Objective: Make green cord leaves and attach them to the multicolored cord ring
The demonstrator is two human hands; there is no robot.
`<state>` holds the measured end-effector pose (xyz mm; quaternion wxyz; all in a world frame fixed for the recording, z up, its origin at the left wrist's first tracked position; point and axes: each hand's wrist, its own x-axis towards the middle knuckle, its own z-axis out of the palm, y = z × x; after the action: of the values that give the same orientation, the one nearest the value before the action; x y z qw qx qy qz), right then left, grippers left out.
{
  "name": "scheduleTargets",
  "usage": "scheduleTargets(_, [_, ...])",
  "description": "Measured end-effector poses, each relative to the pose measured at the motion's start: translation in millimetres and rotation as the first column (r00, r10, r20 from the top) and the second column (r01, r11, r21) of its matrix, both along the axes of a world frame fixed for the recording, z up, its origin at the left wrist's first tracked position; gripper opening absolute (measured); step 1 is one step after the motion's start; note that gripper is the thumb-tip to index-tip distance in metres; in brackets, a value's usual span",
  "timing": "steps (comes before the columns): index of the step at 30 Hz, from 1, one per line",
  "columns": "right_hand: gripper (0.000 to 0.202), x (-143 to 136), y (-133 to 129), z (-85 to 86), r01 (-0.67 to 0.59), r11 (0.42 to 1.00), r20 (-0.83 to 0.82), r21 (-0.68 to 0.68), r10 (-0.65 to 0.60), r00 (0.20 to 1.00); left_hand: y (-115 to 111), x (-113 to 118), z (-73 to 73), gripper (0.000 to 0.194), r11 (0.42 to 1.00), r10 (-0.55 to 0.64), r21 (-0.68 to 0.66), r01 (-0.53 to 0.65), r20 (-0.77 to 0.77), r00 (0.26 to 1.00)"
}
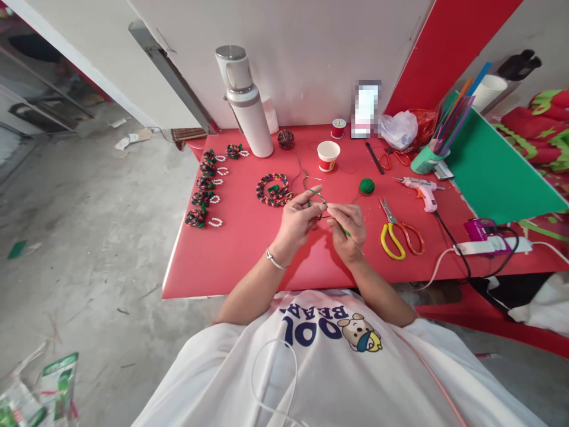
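Observation:
Above the red table, my left hand [299,220] pinches dark green yarn [310,200] between thumb and fingers, with its index finger stretched out. My right hand [347,228] touches the left fingertips; its fingers are closed round a thin tool with a green handle [347,233], whose tip is too small to make out. Just left of the hands lies a braided multicolour cord [262,193], curled round a small green piece. A green yarn ball [367,187] rests to the right, and a dark multicolour ball [285,139] sits farther back.
Several rosettes with white beads [196,217] line the left edge. Behind stand a white flask [253,118], a paper cup [328,156] and a phone [366,110]. Scissors [392,228], a pink glue gun [424,191], a pen holder [427,159] and a power strip [471,247] are at right.

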<state>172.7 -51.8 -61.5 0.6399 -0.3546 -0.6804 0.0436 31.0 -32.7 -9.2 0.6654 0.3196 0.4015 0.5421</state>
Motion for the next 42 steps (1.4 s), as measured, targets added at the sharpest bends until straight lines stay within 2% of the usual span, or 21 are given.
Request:
scheduleTargets(4, [0.018, 15.5, 7.7, 4.1, -0.225, 0.962, -0.08, -0.157, 0.215, 0.973, 6.2, -18.9, 10.7, 0.059, 0.976, -0.189, -0.103, 0.191, 0.028, 0.982])
scheduleTargets(7, [0.019, 33.6, 15.6, 13.4, -0.335, 0.898, -0.055, -0.286, 0.334, 0.941, 9.1, -27.7, 12.4, 0.055, 0.962, -0.237, -0.147, 0.231, -0.019, 0.971])
scheduleTargets(10, [0.019, 48.9, 21.5, 24.7, -0.399, 0.849, 0.001, -0.346, 0.425, 0.905, 10.2, -29.7, 11.4, 0.053, 0.951, -0.267, -0.175, 0.255, -0.05, 0.962])
scheduleTargets(14, [0.019, 61.1, 23.5, 39.7, -0.411, 0.828, 0.067, -0.381, 0.468, 0.881, 10.7, -30.1, 10.6, 0.051, 0.945, -0.293, -0.173, 0.277, -0.076, 0.953])
scheduleTargets(18, [0.017, 69.3, 23.1, 47.2, -0.431, 0.797, 0.038, -0.423, 0.49, 0.871, 11.5, -32.5, 11.7, 0.048, 0.93, -0.35, -0.156, 0.332, -0.104, 0.931])
scheduleTargets(22, [0.017, 69.1, 24.3, 37.5, -0.513, 0.739, -0.135, -0.437, 0.509, 0.85, 12.4, -34.5, 11.4, 0.044, 0.912, -0.393, -0.158, 0.378, -0.081, 0.916])
scheduleTargets(25, [0.031, 53.9, 20.0, 21.3, -0.56, 0.695, -0.335, -0.45, 0.449, 0.828, 9.2, -29.1, 7.9, 0.048, 0.917, -0.387, -0.128, 0.377, -0.062, 0.92])
scheduleTargets(26, [0.035, 46.3, 16.6, 16.2, -0.557, 0.697, -0.392, -0.452, 0.406, 0.826, 6.9, -25.1, 6.1, 0.052, 0.931, -0.358, -0.102, 0.35, -0.067, 0.931])
scheduleTargets(27, [0.036, 38.2, 12.3, 11.8, -0.515, 0.726, -0.416, -0.457, 0.338, 0.845, 4.2, -20.2, 4.0, 0.058, 0.954, -0.297, -0.061, 0.293, -0.085, 0.951])
scheduleTargets(29, [0.026, 22.9, 2.5, 6.2, -0.345, 0.83, -0.314, -0.438, 0.219, 0.924, -2.1, -9.0, -0.5, 0.066, 0.99, -0.131, 0.039, 0.138, -0.144, 0.981])
scheduleTargets(31, [0.018, 11.8, -6.4, 4.2, -0.151, 0.926, -0.147, -0.345, 0.106, 0.983, -7.8, 1.4, -4.1, 0.066, 0.991, 0.018, 0.136, 0.009, -0.197, 0.98])
scheduleTargets(33, [0.018, 5.9, -12.0, 3.9, -0.011, 0.969, -0.021, -0.249, 0.006, 1.0, -11.4, 7.7, -5.3, 0.067, 0.989, 0.08, 0.141, -0.053, -0.195, 0.978])
scheduleTargets(35, [0.02, 4.5, -13.4, 3.4, 0.052, 0.978, 0.024, -0.203, -0.048, 0.999, -12.2, 8.4, -3.7, 0.07, 0.995, 0.069, 0.081, -0.059, -0.13, 0.989])
scheduleTargets(38, [0.023, 9.7, -9.1, 2.8, -0.006, 0.979, -0.007, -0.203, 0.005, 1.0, -8.6, -0.2, 1.9, 0.071, 0.996, -0.062, -0.058, 0.063, 0.005, 0.998])
scheduleTargets(42, [0.018, 28.8, 2.9, 7.9, -0.264, 0.933, -0.087, -0.245, 0.25, 0.964, -0.1, -18.5, 6.8, 0.063, 0.954, -0.27, -0.131, 0.27, 0.022, 0.963])
